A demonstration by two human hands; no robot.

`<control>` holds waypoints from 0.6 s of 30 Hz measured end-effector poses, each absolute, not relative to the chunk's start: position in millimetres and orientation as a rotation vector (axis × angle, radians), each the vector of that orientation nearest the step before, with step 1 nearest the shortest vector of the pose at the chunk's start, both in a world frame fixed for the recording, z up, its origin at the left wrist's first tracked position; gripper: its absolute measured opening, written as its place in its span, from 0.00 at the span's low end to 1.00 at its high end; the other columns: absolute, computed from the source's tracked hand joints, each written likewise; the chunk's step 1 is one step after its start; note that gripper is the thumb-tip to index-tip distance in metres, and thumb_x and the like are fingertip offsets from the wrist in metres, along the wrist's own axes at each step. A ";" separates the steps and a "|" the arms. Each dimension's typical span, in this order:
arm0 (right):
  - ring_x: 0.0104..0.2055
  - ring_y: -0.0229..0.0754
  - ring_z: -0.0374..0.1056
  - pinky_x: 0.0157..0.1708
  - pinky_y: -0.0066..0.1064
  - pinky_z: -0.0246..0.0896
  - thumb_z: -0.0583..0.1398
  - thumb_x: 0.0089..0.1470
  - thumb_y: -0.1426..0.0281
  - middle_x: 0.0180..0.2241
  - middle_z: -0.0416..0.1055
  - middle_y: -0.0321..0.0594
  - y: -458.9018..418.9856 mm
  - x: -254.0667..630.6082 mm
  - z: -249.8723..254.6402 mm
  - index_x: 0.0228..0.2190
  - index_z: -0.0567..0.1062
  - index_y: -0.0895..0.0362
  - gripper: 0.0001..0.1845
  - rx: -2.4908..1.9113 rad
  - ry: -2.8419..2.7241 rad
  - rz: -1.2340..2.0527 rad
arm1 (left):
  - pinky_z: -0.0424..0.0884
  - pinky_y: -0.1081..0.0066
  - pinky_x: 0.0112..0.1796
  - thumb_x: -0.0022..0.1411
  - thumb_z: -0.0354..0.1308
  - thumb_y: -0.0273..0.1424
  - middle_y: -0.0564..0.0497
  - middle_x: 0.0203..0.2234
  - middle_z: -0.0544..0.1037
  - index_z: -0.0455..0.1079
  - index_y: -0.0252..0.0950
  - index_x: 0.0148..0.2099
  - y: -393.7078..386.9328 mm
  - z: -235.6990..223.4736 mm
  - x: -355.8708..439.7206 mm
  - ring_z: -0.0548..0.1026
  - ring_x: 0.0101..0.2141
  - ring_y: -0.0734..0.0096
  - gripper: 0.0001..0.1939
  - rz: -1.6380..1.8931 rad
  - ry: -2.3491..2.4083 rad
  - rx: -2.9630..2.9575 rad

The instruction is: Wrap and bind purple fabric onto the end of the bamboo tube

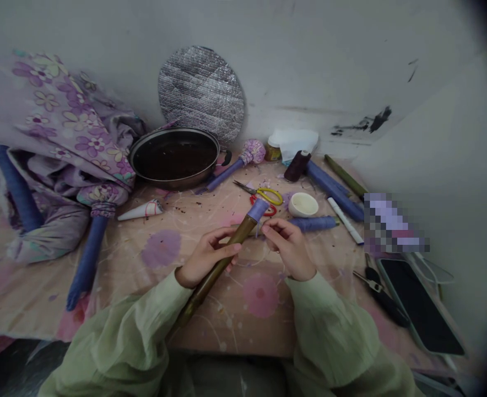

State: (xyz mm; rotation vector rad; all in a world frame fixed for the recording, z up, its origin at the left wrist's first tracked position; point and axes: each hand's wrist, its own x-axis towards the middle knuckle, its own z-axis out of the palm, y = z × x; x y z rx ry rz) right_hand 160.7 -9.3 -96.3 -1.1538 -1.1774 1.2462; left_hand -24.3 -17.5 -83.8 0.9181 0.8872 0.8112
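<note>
My left hand (210, 255) is wrapped round a brownish-green bamboo stick (242, 230) that slants up and away from me. A band of purple cloth (259, 209) covers the far end of the stick. Just right of that end, my right hand (290, 247) is closed in a pinch, thumb against forefinger. Something thin, perhaps a strand, shows at its fingertips, too fine to name. Beyond the hands lie scissors with yellow handles (269, 194), a pair of red handles (271, 210) and a small white bowl (303, 204). A purple-wrapped roll (313, 223) lies behind my right hand.
A dark pan (175, 179) stands at the back before a silver disc (202, 91). Floral cloth (90, 146) and purple-wrapped sticks (90, 253) fill the left. Rightward are a dark thread spool (297, 166), a white marker (345, 220), a black-handled tool (386, 303) and a phone (421, 306).
</note>
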 end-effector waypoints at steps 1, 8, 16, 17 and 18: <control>0.17 0.30 0.44 0.17 0.26 0.39 0.62 0.48 0.63 0.15 0.52 0.27 -9.4 160.5 -96.6 0.24 0.71 0.57 0.10 -1.149 -1.180 1.248 | 0.66 0.78 0.18 0.49 0.65 0.33 0.56 0.20 0.70 0.66 0.30 0.51 -17.4 -84.1 -25.0 0.68 0.19 0.79 0.27 0.796 0.885 0.910; 0.17 0.30 0.46 0.18 0.27 0.41 0.62 0.47 0.61 0.16 0.54 0.28 -9.0 160.4 -98.4 0.24 0.71 0.57 0.11 -1.148 -1.186 1.251 | 0.67 0.78 0.20 0.50 0.65 0.34 0.54 0.20 0.72 0.67 0.31 0.52 -15.5 -86.6 -28.1 0.71 0.21 0.77 0.27 0.752 0.865 0.837; 0.18 0.31 0.47 0.18 0.27 0.41 0.62 0.47 0.61 0.16 0.55 0.28 -8.5 158.7 -97.8 0.24 0.71 0.56 0.11 -1.140 -1.177 1.261 | 0.68 0.78 0.20 0.52 0.62 0.33 0.47 0.35 0.76 0.68 0.32 0.51 -13.6 -84.2 -28.9 0.73 0.22 0.78 0.23 0.758 0.810 0.808; 0.18 0.31 0.47 0.18 0.27 0.41 0.62 0.46 0.61 0.16 0.55 0.28 -8.7 158.2 -97.6 0.24 0.71 0.56 0.11 -1.135 -1.175 1.265 | 0.68 0.78 0.20 0.52 0.62 0.33 0.46 0.36 0.76 0.68 0.32 0.50 -13.2 -84.3 -29.0 0.73 0.22 0.78 0.23 0.756 0.804 0.805; 0.18 0.31 0.47 0.18 0.27 0.41 0.62 0.46 0.61 0.16 0.55 0.28 -8.9 157.7 -97.4 0.24 0.71 0.56 0.11 -1.131 -1.173 1.270 | 0.68 0.78 0.20 0.53 0.61 0.33 0.46 0.36 0.76 0.68 0.32 0.50 -12.7 -84.6 -29.0 0.73 0.22 0.78 0.22 0.755 0.797 0.803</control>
